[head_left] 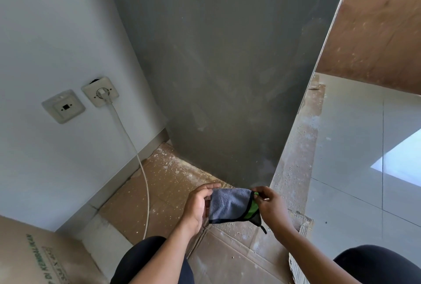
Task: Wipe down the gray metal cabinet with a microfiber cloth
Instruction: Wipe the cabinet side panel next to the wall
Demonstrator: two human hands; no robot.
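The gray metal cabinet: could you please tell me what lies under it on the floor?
The gray metal cabinet stands on flattened brown cardboard speckled with white dust. The cabinet covers whatever lies directly beneath its base.
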